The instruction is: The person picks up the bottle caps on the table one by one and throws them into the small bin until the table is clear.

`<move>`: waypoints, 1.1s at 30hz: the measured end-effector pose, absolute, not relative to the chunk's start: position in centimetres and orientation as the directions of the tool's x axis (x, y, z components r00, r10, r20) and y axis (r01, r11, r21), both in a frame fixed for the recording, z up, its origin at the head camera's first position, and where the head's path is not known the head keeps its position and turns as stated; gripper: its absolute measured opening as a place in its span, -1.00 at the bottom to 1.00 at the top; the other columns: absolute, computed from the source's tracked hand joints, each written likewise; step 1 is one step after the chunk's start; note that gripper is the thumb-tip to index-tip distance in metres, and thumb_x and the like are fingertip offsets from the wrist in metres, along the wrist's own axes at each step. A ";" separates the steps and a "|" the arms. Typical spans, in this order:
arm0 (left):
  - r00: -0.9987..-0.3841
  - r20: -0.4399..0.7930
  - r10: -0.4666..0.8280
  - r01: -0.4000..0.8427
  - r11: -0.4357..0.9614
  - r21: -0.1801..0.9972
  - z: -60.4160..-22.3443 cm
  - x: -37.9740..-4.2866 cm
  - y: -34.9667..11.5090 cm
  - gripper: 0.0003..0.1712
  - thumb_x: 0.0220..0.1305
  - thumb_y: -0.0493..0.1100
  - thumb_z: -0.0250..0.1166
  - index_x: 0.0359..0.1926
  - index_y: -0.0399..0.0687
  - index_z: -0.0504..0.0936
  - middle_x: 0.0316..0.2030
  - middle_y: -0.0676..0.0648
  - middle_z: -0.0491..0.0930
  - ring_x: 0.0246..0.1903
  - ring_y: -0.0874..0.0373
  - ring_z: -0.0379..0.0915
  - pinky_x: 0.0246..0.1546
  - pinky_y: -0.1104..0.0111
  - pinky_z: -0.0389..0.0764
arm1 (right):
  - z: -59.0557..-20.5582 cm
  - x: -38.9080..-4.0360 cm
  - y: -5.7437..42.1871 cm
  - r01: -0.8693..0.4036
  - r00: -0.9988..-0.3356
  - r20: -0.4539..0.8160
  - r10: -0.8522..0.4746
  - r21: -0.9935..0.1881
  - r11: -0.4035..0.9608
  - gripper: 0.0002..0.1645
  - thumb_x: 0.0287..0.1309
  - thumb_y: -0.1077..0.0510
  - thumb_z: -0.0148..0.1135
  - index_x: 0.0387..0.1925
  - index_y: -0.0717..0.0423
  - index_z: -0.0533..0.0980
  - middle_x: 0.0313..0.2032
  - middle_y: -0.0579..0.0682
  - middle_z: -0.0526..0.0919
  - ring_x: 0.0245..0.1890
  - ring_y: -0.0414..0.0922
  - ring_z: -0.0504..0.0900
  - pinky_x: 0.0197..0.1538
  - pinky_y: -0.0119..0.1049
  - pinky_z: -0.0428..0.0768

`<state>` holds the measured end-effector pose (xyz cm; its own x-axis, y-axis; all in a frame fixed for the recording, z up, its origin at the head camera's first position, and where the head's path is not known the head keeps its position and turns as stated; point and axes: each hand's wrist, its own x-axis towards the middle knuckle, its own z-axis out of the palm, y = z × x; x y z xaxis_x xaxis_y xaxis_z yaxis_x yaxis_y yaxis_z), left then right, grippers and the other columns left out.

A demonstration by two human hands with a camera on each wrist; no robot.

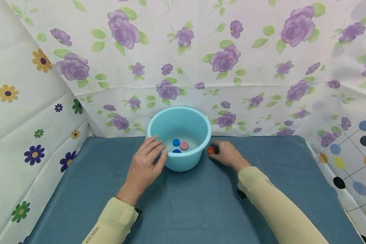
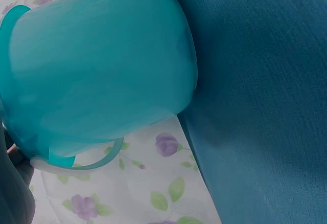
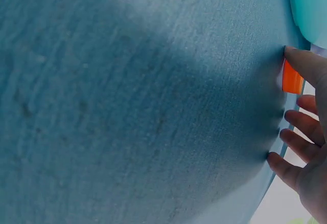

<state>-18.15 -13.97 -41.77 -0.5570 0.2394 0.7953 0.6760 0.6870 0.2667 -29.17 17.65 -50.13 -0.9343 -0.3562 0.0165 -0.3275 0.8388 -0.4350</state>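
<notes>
A light blue plastic bucket (image 1: pixel 183 164) stands upright against the back wall. Two blue discs that look like bottle caps, one farther back (image 1: pixel 176 142) and one partly hidden by the front rim (image 1: pixel 177 151), lie inside with a pink cap (image 1: pixel 184 146). My left hand (image 1: pixel 143 166) is at the bucket's left rim, its fingers extended and fingertips over the edge. Just right of the bucket, my right hand (image 1: pixel 227 155) pinches an orange cap (image 1: pixel 210 150) low at the tabletop. In the right wrist view, the thumb partly covers the orange cap (image 3: pixel 292 78).
Blue-grey cloth (image 1: pixel 183 210) covers the table. A white sheet with purple flowers (image 1: pixel 225 59) hangs right behind the bucket, and patterned sheets (image 1: pixel 33 156) line the sides. The bucket's handle (image 2: pixel 87 166) hangs at its side.
</notes>
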 end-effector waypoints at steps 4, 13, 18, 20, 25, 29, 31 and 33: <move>-0.557 0.796 0.236 0.674 0.688 0.267 -41.8 -18.1 -14.0 -0.73 0.22 -0.08 0.26 -0.18 -0.17 0.71 -0.13 -0.14 0.65 0.15 -0.10 0.43 0.36 0.02 0.34 | -50.3 -29.2 17.9 -0.319 -0.937 0.012 -0.349 -0.437 0.841 -0.56 0.01 -0.15 0.36 -0.09 -0.09 0.56 -0.27 -0.16 0.62 -0.24 -0.16 0.55 -0.15 -0.20 0.59; -0.561 0.794 0.233 0.670 0.691 0.271 -41.8 -18.0 -13.9 -0.73 0.22 -0.08 0.27 -0.17 -0.15 0.71 -0.12 -0.14 0.66 0.20 -0.02 0.40 0.36 0.03 0.34 | -50.1 -29.1 18.1 -0.310 -0.940 0.005 -0.342 -0.439 0.843 -0.59 0.02 -0.12 0.36 -0.10 -0.07 0.60 -0.20 -0.14 0.65 -0.15 -0.16 0.58 -0.02 -0.16 0.63; -0.558 0.797 0.230 0.671 0.690 0.271 -41.7 -18.0 -13.9 -0.74 0.22 -0.08 0.27 -0.18 -0.16 0.71 -0.13 -0.14 0.66 0.18 -0.03 0.41 0.36 0.04 0.34 | -50.0 -28.9 18.4 -0.318 -0.937 0.016 -0.348 -0.448 0.836 -0.59 0.02 -0.11 0.36 -0.10 -0.05 0.61 -0.19 -0.12 0.66 -0.14 -0.16 0.59 0.00 -0.14 0.64; -0.556 0.798 0.231 0.673 0.688 0.269 -41.7 -18.0 -13.9 -0.74 0.21 -0.09 0.28 -0.18 -0.16 0.71 -0.13 -0.14 0.66 0.17 -0.06 0.42 0.36 0.04 0.34 | -50.1 -28.9 18.5 -0.316 -0.938 0.016 -0.347 -0.455 0.833 -0.60 0.02 -0.11 0.36 -0.10 -0.06 0.61 -0.18 -0.13 0.66 -0.14 -0.16 0.59 0.00 -0.15 0.64; -0.552 0.801 0.232 0.676 0.687 0.267 -41.8 -18.1 -13.9 -0.73 0.21 -0.09 0.27 -0.19 -0.18 0.71 -0.13 -0.16 0.66 0.15 -0.10 0.44 0.36 0.05 0.35 | -50.3 -28.7 18.9 -0.305 -0.940 0.010 -0.340 -0.468 0.829 -0.60 0.01 -0.12 0.37 -0.10 -0.11 0.61 -0.16 -0.15 0.65 -0.10 -0.17 0.58 0.03 -0.15 0.63; -0.554 0.800 0.231 0.674 0.689 0.268 -41.9 -18.1 -13.9 -0.73 0.22 -0.09 0.27 -0.19 -0.19 0.71 -0.13 -0.15 0.65 0.17 -0.07 0.42 0.37 0.08 0.35 | -50.6 -28.6 19.2 -0.306 -0.940 0.009 -0.342 -0.471 0.827 -0.63 0.01 -0.13 0.37 -0.12 -0.15 0.61 -0.16 -0.17 0.64 -0.09 -0.18 0.57 0.05 -0.15 0.63; -0.556 0.798 0.232 0.673 0.689 0.269 -41.9 -18.1 -13.9 -0.73 0.22 -0.09 0.27 -0.19 -0.19 0.71 -0.12 -0.15 0.65 0.19 -0.04 0.41 0.37 0.09 0.34 | -50.8 -28.5 19.4 -0.306 -0.940 0.014 -0.341 -0.473 0.826 -0.62 0.00 -0.12 0.37 -0.12 -0.14 0.61 -0.16 -0.17 0.64 -0.09 -0.17 0.57 0.05 -0.14 0.63; -0.557 0.797 0.232 0.673 0.688 0.270 -41.9 -18.2 -14.0 -0.73 0.22 -0.09 0.27 -0.19 -0.19 0.71 -0.12 -0.14 0.65 0.20 -0.03 0.40 0.37 0.10 0.34 | -50.8 -28.3 19.5 -0.307 -0.940 0.018 -0.341 -0.481 0.821 -0.61 0.00 -0.11 0.38 -0.11 -0.11 0.60 -0.15 -0.14 0.64 -0.08 -0.15 0.57 0.06 -0.11 0.63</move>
